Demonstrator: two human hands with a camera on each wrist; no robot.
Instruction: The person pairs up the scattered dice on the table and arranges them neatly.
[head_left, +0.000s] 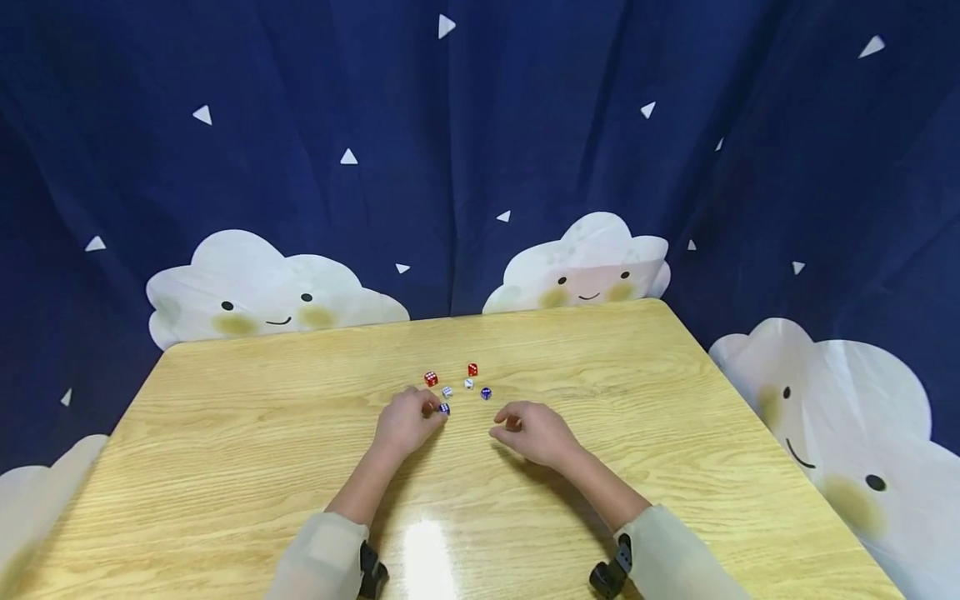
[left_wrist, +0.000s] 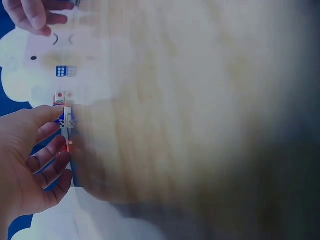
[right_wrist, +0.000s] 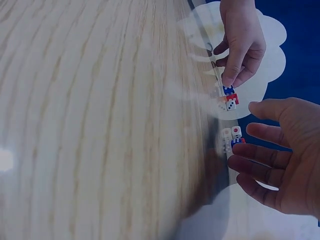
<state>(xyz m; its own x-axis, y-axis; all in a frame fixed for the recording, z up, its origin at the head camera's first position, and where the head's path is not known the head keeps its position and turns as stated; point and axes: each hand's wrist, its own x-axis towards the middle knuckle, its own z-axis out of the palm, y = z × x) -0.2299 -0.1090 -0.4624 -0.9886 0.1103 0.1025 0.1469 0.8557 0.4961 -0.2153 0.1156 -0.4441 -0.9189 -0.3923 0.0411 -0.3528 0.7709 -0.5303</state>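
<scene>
My left hand (head_left: pixel 408 421) pinches a small blue die (head_left: pixel 444 408) between thumb and fingertips, low over the wooden table. In the right wrist view, the thumb of that hand lies against the blue die (right_wrist: pixel 228 90). Just beyond it are a white die (head_left: pixel 447 392) and a red die (head_left: pixel 431 379). My right hand (head_left: pixel 528 429) is held low to the right, fingers loosely bent and nothing in them. Nearest to it is a second blue die (head_left: pixel 486 393), with another white die (head_left: pixel 468 383) and another red die (head_left: pixel 472 369) behind.
The light wooden table (head_left: pixel 262 450) reaches back to a dark blue curtain (head_left: pixel 420 125) printed with clouds and white triangles. Both forearms come in from the front edge, with a black strap device (head_left: pixel 611 571) on the right wrist and a similar one (head_left: pixel 371 571) on the left.
</scene>
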